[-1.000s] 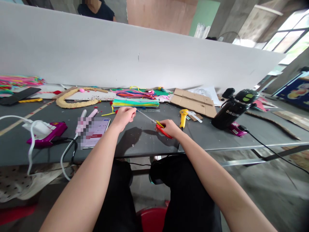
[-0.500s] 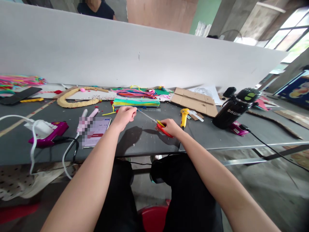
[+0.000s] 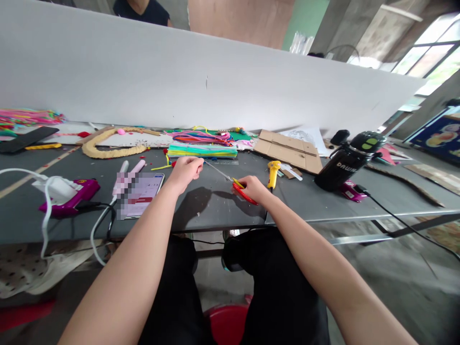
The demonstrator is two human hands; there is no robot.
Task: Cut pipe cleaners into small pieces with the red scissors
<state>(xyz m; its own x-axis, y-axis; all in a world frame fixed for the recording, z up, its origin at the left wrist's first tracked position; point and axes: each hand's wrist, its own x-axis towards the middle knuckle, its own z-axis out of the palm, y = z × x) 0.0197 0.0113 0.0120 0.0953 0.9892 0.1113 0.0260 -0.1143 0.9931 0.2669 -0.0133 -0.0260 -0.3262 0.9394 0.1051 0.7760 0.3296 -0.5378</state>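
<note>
Here, the left hand [image 3: 187, 172] has its fingers pinched tight on one end of a thin pale strand [image 3: 216, 170]. The strand runs straight from those fingers, down and to the right, to the metal tip of a hand tool [image 3: 246, 193]. The right hand [image 3: 253, 188] has its fingers wrapped around the tool, which has red and yellow handles. Both hands are up over the gray table [image 3: 215, 215], with their shadows under them.

Just behind the left fingers is a bundle of green and yellow strips [image 3: 203, 152], with a heap of pink and blue ones [image 3: 201, 138] behind it. To the left of the left fingers is a phone [image 3: 153, 187] with a lit screen, but its writing is too blurry to read. Farther left is a purple block [image 3: 84, 195] with a white plug [image 3: 59, 190] in it.

Close by the right fingers, on their right, is a yellow glue gun [image 3: 273, 175]. Behind it is a flat piece of brown cardboard [image 3: 287, 151]. Well to the right of the right fingers, a black bottle [image 3: 336, 167] leans to one side. Its big pale letters say "DAWN", and I cannot tell if more letters come after.
</note>
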